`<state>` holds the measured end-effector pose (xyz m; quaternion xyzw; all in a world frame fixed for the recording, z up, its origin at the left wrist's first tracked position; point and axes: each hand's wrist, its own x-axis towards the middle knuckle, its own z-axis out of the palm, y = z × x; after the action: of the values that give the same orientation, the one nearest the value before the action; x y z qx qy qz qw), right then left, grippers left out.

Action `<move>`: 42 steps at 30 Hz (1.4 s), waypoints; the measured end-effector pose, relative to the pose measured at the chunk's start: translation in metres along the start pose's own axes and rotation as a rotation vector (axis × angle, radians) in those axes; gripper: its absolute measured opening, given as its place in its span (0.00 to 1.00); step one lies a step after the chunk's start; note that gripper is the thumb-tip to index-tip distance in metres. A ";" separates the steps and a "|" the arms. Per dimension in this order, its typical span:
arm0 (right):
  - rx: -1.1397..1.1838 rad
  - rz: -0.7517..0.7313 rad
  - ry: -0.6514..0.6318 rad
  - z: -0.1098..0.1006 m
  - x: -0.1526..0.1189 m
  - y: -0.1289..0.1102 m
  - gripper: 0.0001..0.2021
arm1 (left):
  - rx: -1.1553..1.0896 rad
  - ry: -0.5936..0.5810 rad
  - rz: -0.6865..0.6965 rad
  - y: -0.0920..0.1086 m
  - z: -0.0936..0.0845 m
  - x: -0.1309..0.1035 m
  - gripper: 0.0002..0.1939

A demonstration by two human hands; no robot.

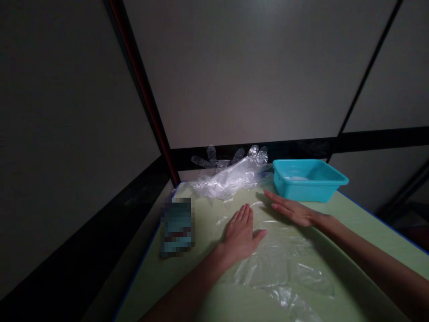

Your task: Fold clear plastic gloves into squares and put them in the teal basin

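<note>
A: Where are the two hands now?

B: The left hand point(240, 235) is just below the centre of the frame, palm down on the clear plastic point(264, 268), with the fingers straight and the thumb spread. The right hand point(291, 212) is to the right of it, turned on its side, fingers stretched. The hands are apart from each other, and neither is closed around something. Whether the right one touches the plastic, I cannot tell.

A: And the plastic, how does it lie?

B: It is thin and wrinkled, spread on the pale green table point(360, 228) from the centre to the lower right of the frame. The left hand covers one part.

A: What stands around?

B: A blue basin point(310, 193) stands right of centre, just beyond the right hand, so it limits the room there. Behind the hands is a pile of plastic gloves point(231, 179), before the wall point(254, 80). At left of centre lies a blurred object point(177, 228).
</note>
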<state>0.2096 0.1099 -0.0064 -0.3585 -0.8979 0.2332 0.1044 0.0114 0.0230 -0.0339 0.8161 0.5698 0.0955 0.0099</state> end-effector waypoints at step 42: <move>-0.307 -0.204 -0.048 0.022 -0.006 0.013 0.29 | -0.171 0.120 -0.030 -0.053 -0.015 -0.029 0.29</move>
<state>0.2135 0.1061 -0.0322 -0.2718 -0.9569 0.0899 0.0500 -0.0500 0.0133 -0.0305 0.7965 0.5713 0.1922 0.0470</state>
